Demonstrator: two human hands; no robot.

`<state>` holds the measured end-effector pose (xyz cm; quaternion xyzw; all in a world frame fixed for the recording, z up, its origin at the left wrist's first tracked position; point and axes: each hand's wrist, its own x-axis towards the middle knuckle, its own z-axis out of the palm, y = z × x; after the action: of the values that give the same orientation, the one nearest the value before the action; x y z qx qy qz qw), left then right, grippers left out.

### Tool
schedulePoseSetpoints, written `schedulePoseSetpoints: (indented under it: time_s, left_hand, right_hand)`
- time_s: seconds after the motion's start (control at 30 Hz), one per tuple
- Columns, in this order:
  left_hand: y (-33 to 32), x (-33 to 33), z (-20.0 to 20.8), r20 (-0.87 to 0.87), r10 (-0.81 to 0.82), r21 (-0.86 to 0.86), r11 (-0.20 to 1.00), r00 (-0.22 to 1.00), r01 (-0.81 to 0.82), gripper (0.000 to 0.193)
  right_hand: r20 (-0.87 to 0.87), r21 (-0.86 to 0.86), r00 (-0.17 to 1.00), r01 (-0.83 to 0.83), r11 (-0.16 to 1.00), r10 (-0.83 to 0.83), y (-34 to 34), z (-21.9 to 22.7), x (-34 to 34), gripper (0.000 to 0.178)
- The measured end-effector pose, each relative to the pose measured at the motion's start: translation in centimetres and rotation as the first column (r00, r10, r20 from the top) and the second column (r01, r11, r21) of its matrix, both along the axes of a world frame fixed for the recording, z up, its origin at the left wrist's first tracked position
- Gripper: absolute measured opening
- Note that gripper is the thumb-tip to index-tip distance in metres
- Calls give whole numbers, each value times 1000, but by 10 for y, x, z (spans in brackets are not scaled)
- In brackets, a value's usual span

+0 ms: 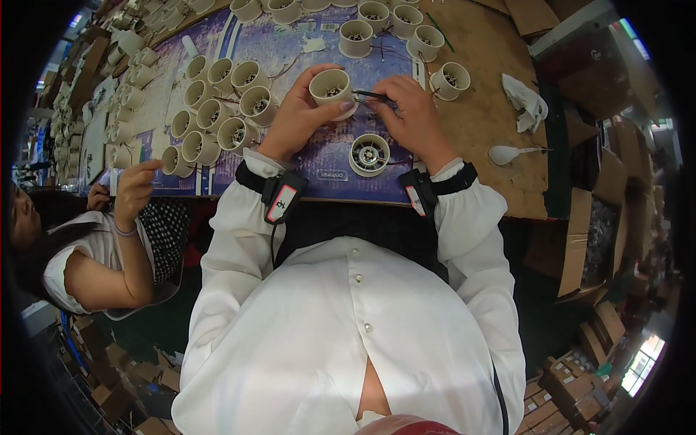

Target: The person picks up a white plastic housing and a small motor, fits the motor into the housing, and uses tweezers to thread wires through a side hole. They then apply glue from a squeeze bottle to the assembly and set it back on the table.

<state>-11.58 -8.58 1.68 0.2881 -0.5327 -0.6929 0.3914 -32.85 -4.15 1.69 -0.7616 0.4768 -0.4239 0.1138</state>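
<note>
Left hand [299,114] had fingers clamped round a cream cup [330,102]; right hand [409,112] pinched a slim dark tool [371,95] at cup's 3 o'clock.

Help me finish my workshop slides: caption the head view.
Left hand gripping a cream cup, right hand holding a dark tool at its side, similar cups standing on the table.

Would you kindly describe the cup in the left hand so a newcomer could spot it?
On the brown table lies a blue sheet, with white sleeves reaching over it. The left hand holds an off-white, open-topped cup with small metallic parts inside. Similar cups stand nearby, but only this one has a slim black tool, held in the right hand, beside it.
</note>
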Motion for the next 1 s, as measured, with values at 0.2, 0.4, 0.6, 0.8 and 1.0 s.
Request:
schedulePoseSetpoints:
  time_s: [0.2, 0.4, 0.6, 0.8, 1.0]
  left_hand:
    - [2, -2, 6, 61, 19, 158, 987, 998, -29, 44]
    - [-16, 6, 5, 172, -162, 359, 929, 972, 92, 53]
    - [-14, 5, 5, 148, -161, 311, 944, 976, 108, 56]
    - [-1, 2, 11, 330, -121, 15, 992, 936, 123, 46]
    - [-5, -1, 0, 224, -36, -87, 995, 974, 56, 56]
  right_hand:
    - [51, 74, 999, 13, 997, -17, 1, -5, 0, 16]
    - [184, 332, 981, -10, 943, -54, 0, -3, -3, 18]
    - [217, 285, 975, -20, 958, -44, -1, -8, -3, 20]
    - [251, 287, 967, -39, 957, -36, -1, -5, -4, 19]
    - [213, 104, 977, -51, 993, 28, -4, -7, -8, 18]
